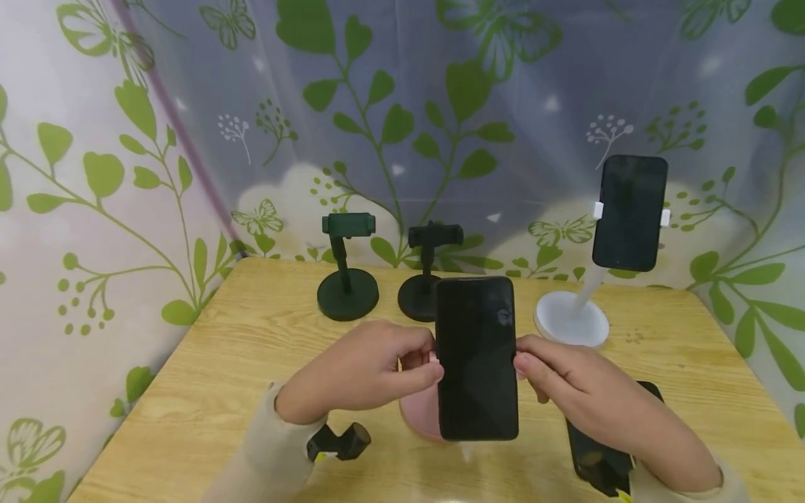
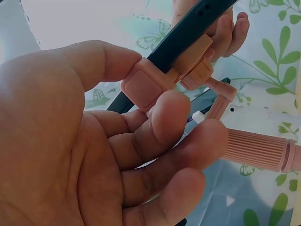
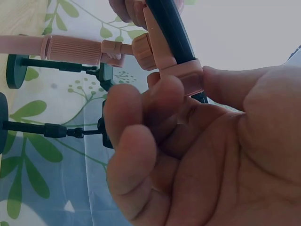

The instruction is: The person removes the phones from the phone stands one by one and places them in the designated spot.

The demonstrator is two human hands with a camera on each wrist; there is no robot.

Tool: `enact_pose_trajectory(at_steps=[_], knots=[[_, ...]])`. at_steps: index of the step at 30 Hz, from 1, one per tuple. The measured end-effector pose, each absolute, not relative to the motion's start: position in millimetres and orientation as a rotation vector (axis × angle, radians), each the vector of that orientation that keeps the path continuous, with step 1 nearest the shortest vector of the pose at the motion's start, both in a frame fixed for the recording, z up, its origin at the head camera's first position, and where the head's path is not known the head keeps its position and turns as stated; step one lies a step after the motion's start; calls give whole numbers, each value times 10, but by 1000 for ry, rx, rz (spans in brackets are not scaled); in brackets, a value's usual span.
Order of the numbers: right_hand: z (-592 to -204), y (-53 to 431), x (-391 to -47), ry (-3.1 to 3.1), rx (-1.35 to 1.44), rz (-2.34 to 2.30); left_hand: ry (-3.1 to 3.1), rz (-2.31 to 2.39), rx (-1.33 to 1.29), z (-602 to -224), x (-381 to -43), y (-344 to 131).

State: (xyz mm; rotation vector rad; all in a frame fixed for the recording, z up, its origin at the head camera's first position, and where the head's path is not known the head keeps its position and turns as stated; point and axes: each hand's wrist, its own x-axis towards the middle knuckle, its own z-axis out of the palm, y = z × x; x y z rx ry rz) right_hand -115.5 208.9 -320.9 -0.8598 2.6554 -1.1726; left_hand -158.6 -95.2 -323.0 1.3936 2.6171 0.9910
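A black-screened phone (image 1: 476, 360) stands upright in the clamp of a pink phone stand (image 1: 420, 412), whose round base shows behind it. At the phone's left edge, my left hand (image 1: 371, 370) pinches one end of the clamp between thumb and index finger. My right hand (image 1: 585, 391) grips the opposite end the same way. From the left wrist, the pink clamp jaw hooks over the phone's side, and the stand's ribbed post (image 2: 256, 148) runs off to the right. The right wrist view shows the ball joint's knob (image 3: 143, 51) behind the phone.
Behind are a dark green phone stand (image 1: 347, 297) and a black phone stand (image 1: 418, 299), both with nothing in their clamps. A white phone stand (image 1: 569, 321) at the right carries another phone (image 1: 631, 213). One more phone (image 1: 594, 447) lies on the wooden table (image 1: 251, 349) under my right forearm.
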Motion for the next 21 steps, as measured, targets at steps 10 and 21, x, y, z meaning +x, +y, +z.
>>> enact_pose_trajectory(at_steps=[10,21], knots=[[-3242,2065,-1135,2575,-863,-1180,2640,939,1305,-3254,-1582,-954],[-3239,2043,-1135,2619,-897,-1183,2694,948,1341,-3233,-1580,-944]])
